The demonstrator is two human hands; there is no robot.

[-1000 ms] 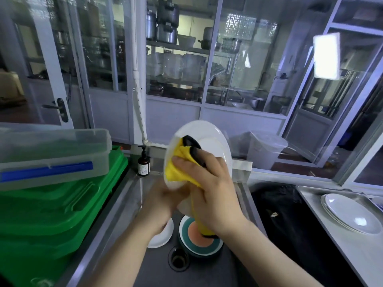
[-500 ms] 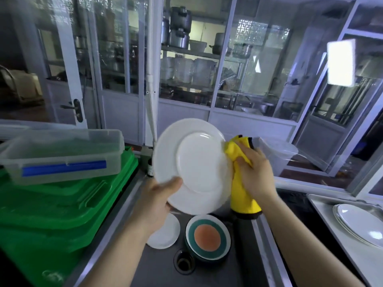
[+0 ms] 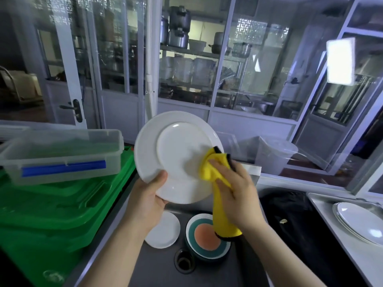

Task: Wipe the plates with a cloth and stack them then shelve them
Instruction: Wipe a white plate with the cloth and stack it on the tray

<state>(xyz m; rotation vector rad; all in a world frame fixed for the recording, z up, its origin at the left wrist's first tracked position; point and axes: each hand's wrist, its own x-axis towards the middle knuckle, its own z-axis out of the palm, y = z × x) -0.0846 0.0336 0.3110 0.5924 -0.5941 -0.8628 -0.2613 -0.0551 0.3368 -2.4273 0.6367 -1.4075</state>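
So I keep the white plate (image 3: 178, 156) tilted up over the sink (image 3: 132, 264), my left hand (image 3: 148, 198) pinching its lower rim to expose the face, while my right hand (image 3: 236, 193) presses the bunched yellow cloth (image 3: 213, 168) against it, gripped firmly for wiping.

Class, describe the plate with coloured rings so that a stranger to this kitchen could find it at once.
Start at the steel sink below the person's hands. On its floor, just beyond the round drain, sits the ringed plate, partly under the hanging end of the yellow cloth. Unlike the small plain white plate to its left, it has an orange centre ringed in teal.
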